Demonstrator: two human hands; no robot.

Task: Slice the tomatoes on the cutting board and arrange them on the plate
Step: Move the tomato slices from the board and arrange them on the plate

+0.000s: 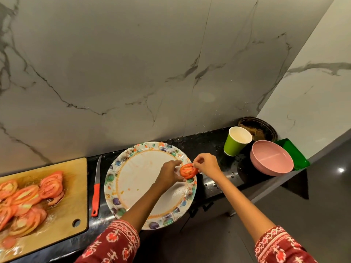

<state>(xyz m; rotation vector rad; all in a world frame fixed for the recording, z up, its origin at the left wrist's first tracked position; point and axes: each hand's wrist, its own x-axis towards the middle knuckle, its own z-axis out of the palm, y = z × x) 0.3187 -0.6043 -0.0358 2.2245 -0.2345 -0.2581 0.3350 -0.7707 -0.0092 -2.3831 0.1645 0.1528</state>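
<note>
A round plate (136,175) with a colourful patterned rim lies on the dark counter. Over its right rim both hands hold a small stack of tomato slices (188,170). My left hand (169,173) grips the slices from the left, and my right hand (206,164) pinches them from the right. Several more tomato slices (28,198) lie piled on the wooden cutting board (72,186) at the far left. A knife (96,190) with a red handle lies on the counter between board and plate.
A green paper cup (236,141), a pink bowl (271,158), a green tray (296,154) and a dark round dish (260,128) stand at the counter's right end. The marble wall rises right behind the counter. The counter's front edge runs just below the plate.
</note>
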